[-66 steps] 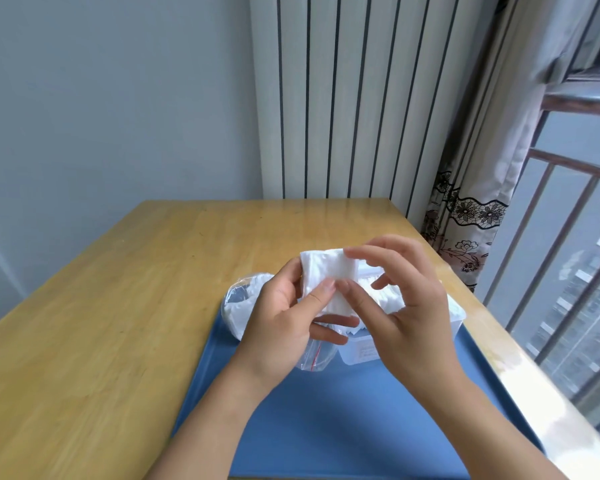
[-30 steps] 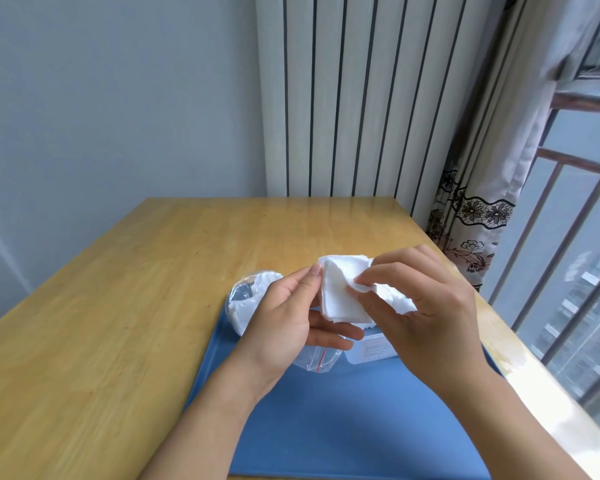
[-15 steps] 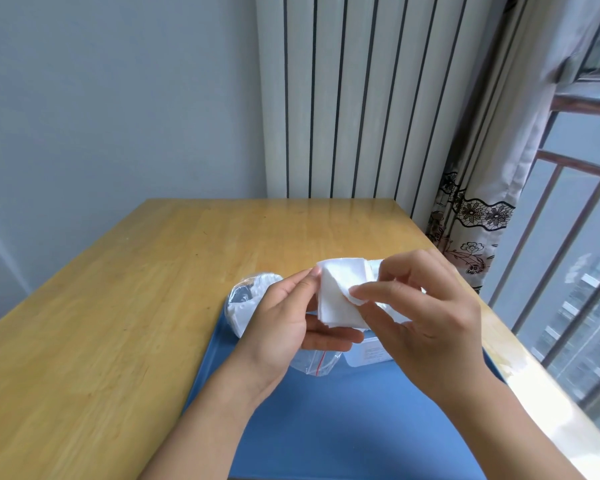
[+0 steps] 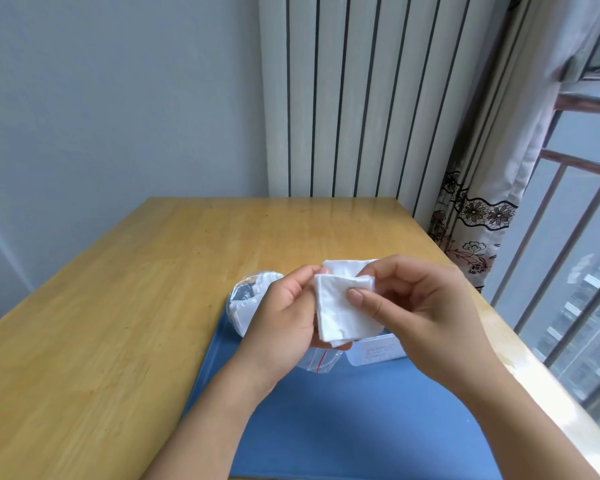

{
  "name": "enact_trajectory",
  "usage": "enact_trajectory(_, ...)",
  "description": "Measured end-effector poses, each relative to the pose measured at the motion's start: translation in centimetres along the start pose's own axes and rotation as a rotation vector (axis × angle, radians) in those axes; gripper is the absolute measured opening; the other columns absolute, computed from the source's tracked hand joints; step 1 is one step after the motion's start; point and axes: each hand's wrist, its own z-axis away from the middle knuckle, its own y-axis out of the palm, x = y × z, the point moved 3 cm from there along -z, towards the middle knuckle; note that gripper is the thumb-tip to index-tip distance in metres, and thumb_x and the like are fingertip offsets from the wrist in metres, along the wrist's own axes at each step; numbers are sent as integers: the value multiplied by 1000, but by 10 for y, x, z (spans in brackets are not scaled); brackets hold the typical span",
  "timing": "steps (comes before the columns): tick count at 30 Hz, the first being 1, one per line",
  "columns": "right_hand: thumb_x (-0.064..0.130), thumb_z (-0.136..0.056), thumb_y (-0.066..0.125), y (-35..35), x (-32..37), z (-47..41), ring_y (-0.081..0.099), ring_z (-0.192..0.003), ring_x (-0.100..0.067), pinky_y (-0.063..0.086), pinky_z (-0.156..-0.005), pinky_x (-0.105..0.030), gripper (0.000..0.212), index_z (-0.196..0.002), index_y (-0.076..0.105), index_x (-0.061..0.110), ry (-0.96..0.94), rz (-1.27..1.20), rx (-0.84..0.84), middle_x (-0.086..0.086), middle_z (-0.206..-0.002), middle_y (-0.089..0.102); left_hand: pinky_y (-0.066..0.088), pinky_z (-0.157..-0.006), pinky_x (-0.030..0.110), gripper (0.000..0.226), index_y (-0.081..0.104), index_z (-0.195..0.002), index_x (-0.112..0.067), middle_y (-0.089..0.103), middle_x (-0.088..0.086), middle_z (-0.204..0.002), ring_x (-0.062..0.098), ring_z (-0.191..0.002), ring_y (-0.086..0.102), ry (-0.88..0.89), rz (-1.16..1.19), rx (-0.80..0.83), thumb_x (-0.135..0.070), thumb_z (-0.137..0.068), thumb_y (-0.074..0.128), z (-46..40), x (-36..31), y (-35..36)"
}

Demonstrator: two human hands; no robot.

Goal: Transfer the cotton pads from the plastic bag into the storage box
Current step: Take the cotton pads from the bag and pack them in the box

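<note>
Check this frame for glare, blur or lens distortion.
Head view: daylight from the window glares off the table edge at right; wide-angle bend curves the radiator lines; hands and cotton pads look sharp; label on the storage box is unreadable.

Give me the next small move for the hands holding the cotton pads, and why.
Probably: the right hand peels the front pad off the stack of cotton pads and lowers it toward the storage box. Its thumb already pinches that pad's top corner, the left hand holds the stack, and the box sits just below on the blue tray.
</note>
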Motion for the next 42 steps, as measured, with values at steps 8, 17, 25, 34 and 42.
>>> enact_trajectory(8,25,-73,79,-4,-10,-5,60,-53,-12,47,-50,-21,19,-80,74,7,160,-60,-88,-14,-70,75,62,-61,30,32,68,-114,-19,78,15,-95,30,-77,77,0,-35,11,-25,-109,37,1,2,4)
enact_trajectory(17,26,-82,68,-1,-10,-6,41,-44,-8,33,-45,-16,18,-84,63,8,233,-246,-57,-2,-58,63,62,-69,30,32,64,-119,-15,78,15,-100,31,-86,77,-15,57,55,-35,-102,45,-1,4,5)
enact_trajectory(25,7,-91,69,-1,-12,-4,55,-46,-5,42,-45,-15,8,-85,64,3,209,-194,-111,-2,-63,68,61,-69,28,26,62,-119,-13,77,16,-104,29,-88,77,9,57,54,-25,-106,42,-2,8,5)
enact_trajectory(34,3,-92,71,-1,-15,-4,54,-45,-11,44,-42,-19,11,-82,66,5,171,-45,-172,-5,-67,67,62,-79,39,34,63,-120,-11,75,19,-108,35,-94,76,-8,105,74,-34,-105,43,-3,9,7)
enact_trajectory(42,13,-88,77,-3,-21,-3,50,-56,-10,43,-52,-25,12,-90,68,19,125,99,-196,1,-63,54,62,-65,34,21,57,-122,-9,72,21,-107,30,-79,76,15,17,87,-8,-100,55,-3,12,8)
